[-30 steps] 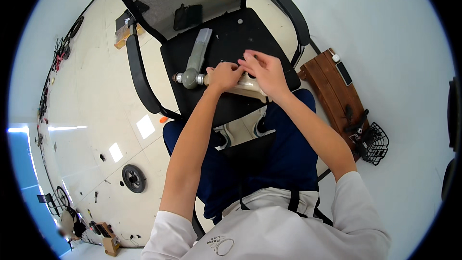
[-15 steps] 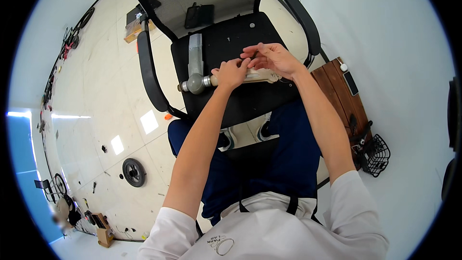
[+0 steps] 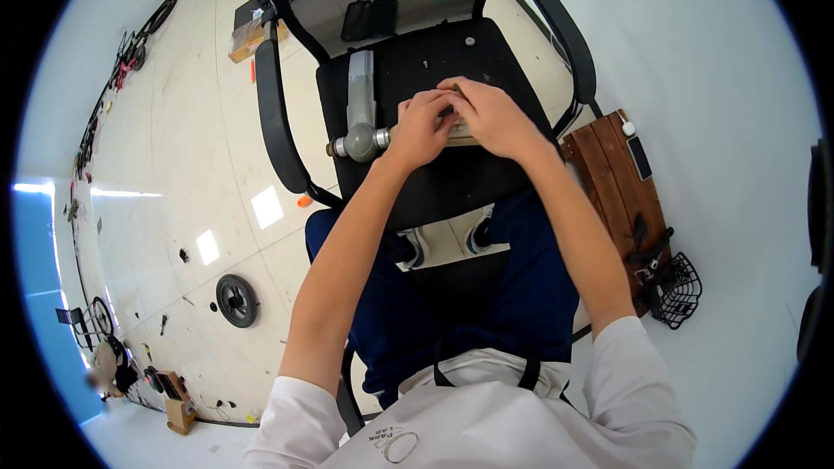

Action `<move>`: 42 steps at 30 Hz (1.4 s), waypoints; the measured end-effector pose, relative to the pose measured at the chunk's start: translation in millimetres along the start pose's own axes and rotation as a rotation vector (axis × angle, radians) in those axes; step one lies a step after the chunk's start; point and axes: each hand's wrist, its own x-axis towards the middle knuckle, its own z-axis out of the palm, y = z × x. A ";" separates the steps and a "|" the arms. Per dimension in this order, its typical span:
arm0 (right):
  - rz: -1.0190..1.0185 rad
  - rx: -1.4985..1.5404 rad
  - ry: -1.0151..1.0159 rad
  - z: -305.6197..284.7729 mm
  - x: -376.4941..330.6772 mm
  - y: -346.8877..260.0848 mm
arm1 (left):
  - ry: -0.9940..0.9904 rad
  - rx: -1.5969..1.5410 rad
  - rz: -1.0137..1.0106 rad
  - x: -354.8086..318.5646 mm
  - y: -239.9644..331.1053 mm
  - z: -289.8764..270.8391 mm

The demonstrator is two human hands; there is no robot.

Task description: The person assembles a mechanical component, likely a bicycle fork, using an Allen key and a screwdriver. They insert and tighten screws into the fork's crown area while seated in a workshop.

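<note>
My left hand and my right hand meet over the black chair seat, fingers curled together. What their fingertips pinch is hidden. Under them lies a tool or fitting made of a grey arm with a round joint, metal rings and a cream-coloured body running to the right. My hands cover much of the cream part. Farther back on the seat are a small white round piece and a tiny screw-like piece.
Armrests flank the seat, left and right. A brown wooden bench at right bears a phone, with a black wire basket near its end. A black wheel lies on the floor at left.
My right hand has closed in against my left hand, and its fingers, which were spread, are now curled. The cream part is more covered. The view has shifted slightly.
</note>
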 end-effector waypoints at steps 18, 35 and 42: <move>0.194 0.121 -0.017 -29.5 17.6 1.8 | 0.107 -0.181 -0.140 21.9 9.8 2.6; 0.323 0.375 0.005 -13.7 18.0 52.1 | -0.165 -0.287 -0.211 44.2 -16.5 5.9; 0.345 0.375 0.181 -3.0 23.0 61.8 | 0.074 -0.242 -0.191 47.1 -20.6 26.0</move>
